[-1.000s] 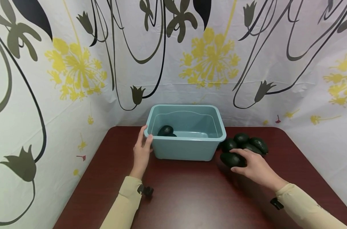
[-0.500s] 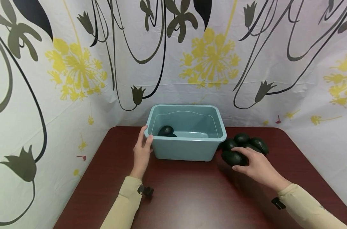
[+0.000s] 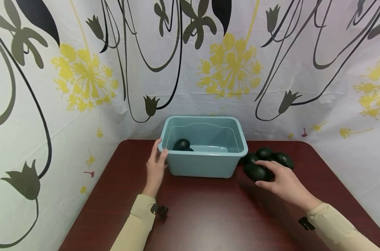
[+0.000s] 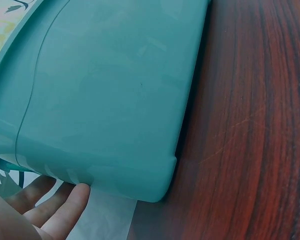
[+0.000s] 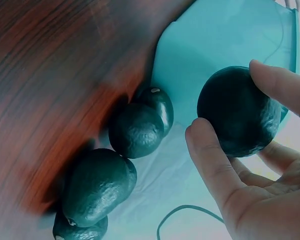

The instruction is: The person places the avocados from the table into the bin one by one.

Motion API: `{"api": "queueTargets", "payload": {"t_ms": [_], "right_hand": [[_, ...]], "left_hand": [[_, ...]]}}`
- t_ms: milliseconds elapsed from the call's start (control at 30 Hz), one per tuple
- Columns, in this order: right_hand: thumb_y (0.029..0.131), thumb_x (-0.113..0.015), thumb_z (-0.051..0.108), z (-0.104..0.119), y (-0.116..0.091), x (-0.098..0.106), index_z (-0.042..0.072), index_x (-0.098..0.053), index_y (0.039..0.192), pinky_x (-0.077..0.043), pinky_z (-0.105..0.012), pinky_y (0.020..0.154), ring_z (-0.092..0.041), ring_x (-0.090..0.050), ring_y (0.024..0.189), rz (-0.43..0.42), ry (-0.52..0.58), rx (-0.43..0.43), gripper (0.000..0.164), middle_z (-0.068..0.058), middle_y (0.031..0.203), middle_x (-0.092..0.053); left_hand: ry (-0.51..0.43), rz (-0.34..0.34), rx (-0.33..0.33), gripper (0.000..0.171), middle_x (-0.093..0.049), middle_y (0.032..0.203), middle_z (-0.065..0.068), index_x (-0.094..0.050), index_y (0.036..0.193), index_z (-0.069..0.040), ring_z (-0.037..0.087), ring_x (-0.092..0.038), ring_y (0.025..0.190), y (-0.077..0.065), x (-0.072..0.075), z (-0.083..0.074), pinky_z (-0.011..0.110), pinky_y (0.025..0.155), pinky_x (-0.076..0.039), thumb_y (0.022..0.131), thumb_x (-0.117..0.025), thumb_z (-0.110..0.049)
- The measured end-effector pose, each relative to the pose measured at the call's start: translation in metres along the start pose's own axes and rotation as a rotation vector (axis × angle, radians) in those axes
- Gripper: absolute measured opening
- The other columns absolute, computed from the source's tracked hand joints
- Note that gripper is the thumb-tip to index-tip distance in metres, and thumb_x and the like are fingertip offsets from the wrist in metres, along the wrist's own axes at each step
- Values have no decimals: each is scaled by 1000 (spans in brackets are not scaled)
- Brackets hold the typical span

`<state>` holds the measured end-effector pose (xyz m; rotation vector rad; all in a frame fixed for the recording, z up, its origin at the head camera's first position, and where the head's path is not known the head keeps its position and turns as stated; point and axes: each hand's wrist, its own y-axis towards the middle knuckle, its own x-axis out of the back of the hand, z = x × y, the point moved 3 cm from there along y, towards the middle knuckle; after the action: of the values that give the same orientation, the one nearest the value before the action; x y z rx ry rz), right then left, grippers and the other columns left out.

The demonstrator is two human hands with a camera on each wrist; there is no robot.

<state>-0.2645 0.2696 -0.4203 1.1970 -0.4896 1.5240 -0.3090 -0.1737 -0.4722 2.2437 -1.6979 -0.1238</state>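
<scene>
My right hand (image 3: 282,180) grips a dark green avocado (image 3: 254,172) between thumb and fingers, to the right of the blue-green plastic bin (image 3: 202,165). The right wrist view shows this avocado clear of the table, its far side hidden by fingers. Several more avocados (image 5: 97,187) lie on the table beyond it, beside the bin. At the bin's front left corner, my left hand (image 3: 155,167) rests with fairly straight fingers against the side and rim; the left wrist view has its fingertips (image 4: 81,192) touching the wall. Inside the bin, an avocado (image 3: 181,144) lies at the left, partly over another.
The dark red wooden table (image 3: 193,216) has rounded back corners. A white cloth (image 3: 233,104) printed with flowers hangs close behind the bin and along both sides. Each wrist wears a small black camera strap.
My right hand has drifted slightly to the right with the avocado still gripped. My left hand and the bin stay in place; the head view has tilted a little.
</scene>
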Motion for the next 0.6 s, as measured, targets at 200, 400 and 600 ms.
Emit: {"api": "queueTargets", "payload": {"t_ms": [200, 400, 600], "right_hand": [[79, -85, 45, 5, -2, 5, 31, -57, 138, -49, -46, 82, -22, -58, 106, -42, -7, 12, 66, -2, 132, -59], [78, -85, 49, 12, -4, 13, 33, -58, 138, -50, -37, 72, -15, -57, 88, -82, -27, 21, 67, 0, 128, -59], [78, -86, 47, 20, -5, 20, 36, -57, 138, -51, -30, 67, -11, -60, 80, -96, -13, 25, 68, 2, 125, -59]], "left_hand": [[-3, 3, 2, 52, -47, 150, -5, -40, 147, -55, 23, -55, 125, 0, 0, 1, 60, 86, -53, 97, -57, -58], [-10, 5, 5, 51, -47, 149, -5, -40, 146, -55, 23, -55, 125, 0, 0, 1, 60, 86, -53, 99, -58, -53], [-22, 6, -2, 51, -49, 147, -3, -41, 146, -53, 23, -56, 125, 0, 0, -1, 61, 86, -53, 99, -59, -51]]}}
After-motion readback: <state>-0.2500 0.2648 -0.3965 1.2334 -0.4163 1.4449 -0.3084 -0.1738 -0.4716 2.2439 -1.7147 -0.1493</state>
